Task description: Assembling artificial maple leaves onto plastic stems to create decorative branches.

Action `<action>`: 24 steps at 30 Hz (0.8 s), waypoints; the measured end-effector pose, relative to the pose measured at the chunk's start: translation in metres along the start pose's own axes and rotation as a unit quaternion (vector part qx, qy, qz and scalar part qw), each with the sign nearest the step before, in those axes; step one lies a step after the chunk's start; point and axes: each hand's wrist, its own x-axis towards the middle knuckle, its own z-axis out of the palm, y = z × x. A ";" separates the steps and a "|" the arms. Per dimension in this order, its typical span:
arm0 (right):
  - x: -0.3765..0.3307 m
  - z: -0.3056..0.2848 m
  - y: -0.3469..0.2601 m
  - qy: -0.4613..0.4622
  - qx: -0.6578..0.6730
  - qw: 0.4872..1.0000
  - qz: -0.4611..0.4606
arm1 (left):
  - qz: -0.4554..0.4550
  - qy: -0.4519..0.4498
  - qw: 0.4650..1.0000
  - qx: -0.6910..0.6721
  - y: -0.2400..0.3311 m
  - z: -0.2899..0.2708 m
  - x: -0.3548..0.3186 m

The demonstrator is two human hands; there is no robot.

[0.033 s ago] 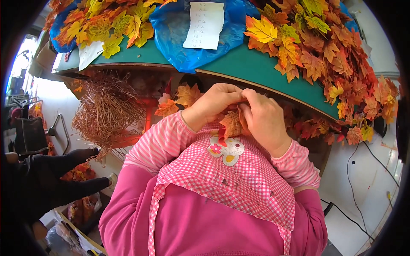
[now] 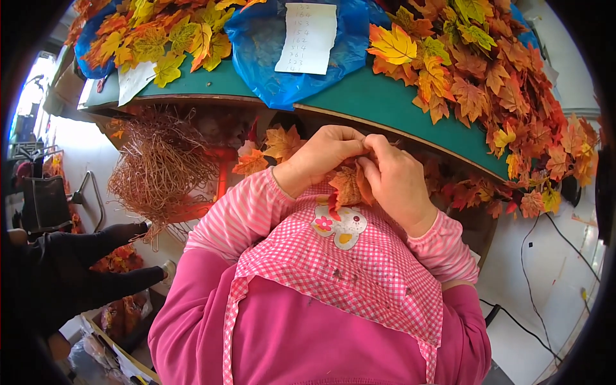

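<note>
A person in a pink sweater and a pink-and-white checked apron (image 2: pixel 359 269) is working at the near edge of a green-topped worktable (image 2: pixel 378 96), both hands raised together just above the apron's bib. The left hand (image 2: pixel 321 157) is curling over a small bunch of orange and rust-red fabric maple leaves (image 2: pixel 350 186), its fingertips pinched together at the top of the bunch. The right hand (image 2: pixel 394 183) is pressing against it from the other side, thumb and forefinger closed on the same point, so that the two hands are touching above the leaves. The bunch is hanging below the fingers, between the palms, with a red leaf tip lying over a cartoon patch sewn on the apron.

On the table, well beyond the hands, a crumpled blue plastic bag (image 2: pixel 289 51) is lying with a white slip of handwritten paper (image 2: pixel 307 37) resting on it. Loose yellow and orange fabric leaves (image 2: pixel 154 42) are heaped at the table's left end, and a larger spill of orange and brown leaves (image 2: pixel 500 83) is covering its right side and falling over the edge. Under the table to the left, a tangle of thin tan wire stems (image 2: pixel 160 170) is hanging beside a red frame. At the left edge another person's dark-clothed legs (image 2: pixel 90 263) are stretching across the pale floor.
</note>
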 end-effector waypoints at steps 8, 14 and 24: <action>0.005 0.001 0.053 0.080 0.267 0.960 0.010 | 0.138 -0.046 0.964 0.224 0.013 0.000 -0.012; 0.001 -0.019 0.077 -0.142 0.505 0.838 0.151 | 0.192 0.001 0.929 0.317 0.021 0.010 -0.018; 0.009 -0.021 0.098 -0.100 0.575 0.789 0.192 | 0.433 0.134 0.652 0.609 0.026 0.022 -0.003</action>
